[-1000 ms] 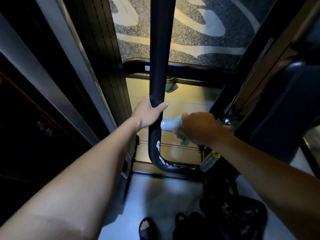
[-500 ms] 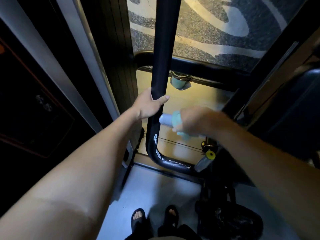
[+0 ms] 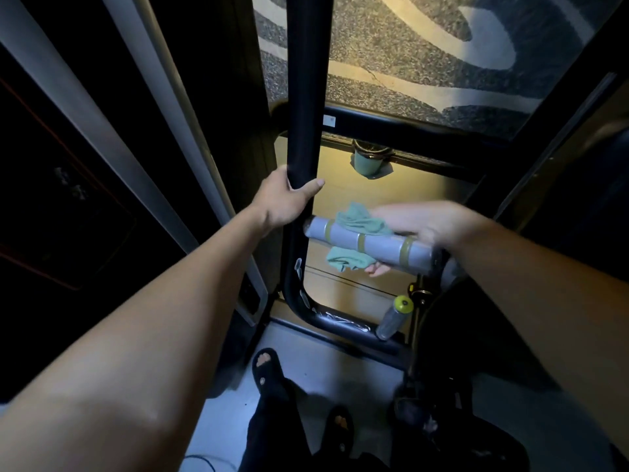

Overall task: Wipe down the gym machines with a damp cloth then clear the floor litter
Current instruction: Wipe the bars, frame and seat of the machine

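While the left hand (image 3: 284,199) grips the black upright machine tube (image 3: 306,97), the blurry right hand (image 3: 425,223) wraps a crumpled teal cloth (image 3: 360,223) round the grey roller bar (image 3: 371,245).

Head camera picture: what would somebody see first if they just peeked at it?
Two bare arms reach in from the bottom. The left hand grips the tall black bar in the middle, and the right hand rubs a green cloth along a grey handle sticking out sideways. Lower right, a yellow-capped bottle leans on the frame.
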